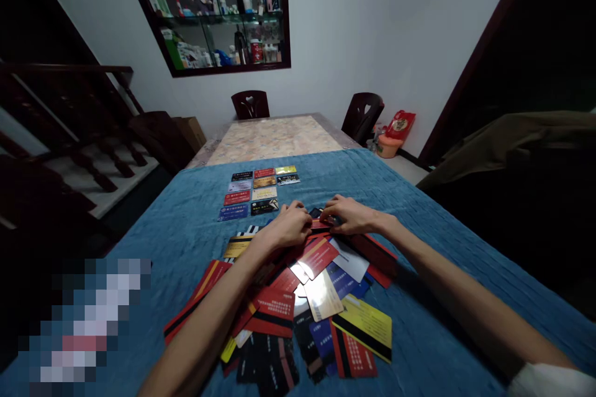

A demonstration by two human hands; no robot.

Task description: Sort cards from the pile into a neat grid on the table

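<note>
A loose heap of plastic cards, red, blue, black, white, gold and yellow, lies on the blue cloth in front of me. My left hand (293,224) and my right hand (348,216) meet at the far side of this heap, fingers curled. Between them is a red card (319,224), its two ends at my fingertips; the fingers partly cover it. Nearer to me are a yellow card (365,325) with a black stripe, a pale gold card (323,295) and a red card (270,312). My left forearm hides part of the heap.
Beyond the heap, several cards stand in neat rows, among them a blue card (233,212) and a black card (264,206). The blue cloth (442,298) covers the near part of the table (279,136). Dark chairs (250,104) surround it. A blurred-out patch (88,322) is at lower left.
</note>
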